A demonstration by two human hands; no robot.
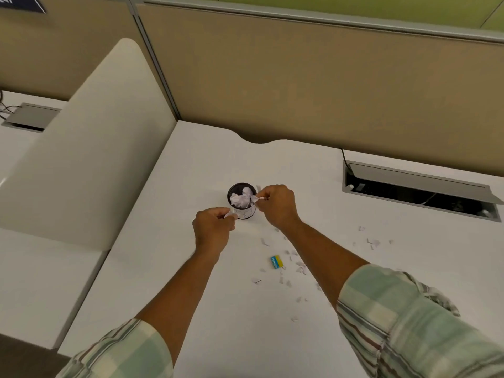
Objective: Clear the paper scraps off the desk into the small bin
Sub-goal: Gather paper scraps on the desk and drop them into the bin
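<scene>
R hand [275,205] pinches a scrap over bin [242,201], mid-desk [313,170]; L hand [214,224] pinched on another beside it. Scraps [296,261] toward front-right edge: light, flimsy, thin; take w/ fingertips.

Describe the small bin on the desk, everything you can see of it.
The small bin is a little round cup-like container with a dark rim and dark inside, and a pale band low on its side. It stands upright on the white desk, near the middle. Crumpled white paper fills it to the rim. The right hand holds a scrap at its right rim; the left hand, also pinching a scrap, is by its near left side. Whether either hand touches it is unclear.
</scene>
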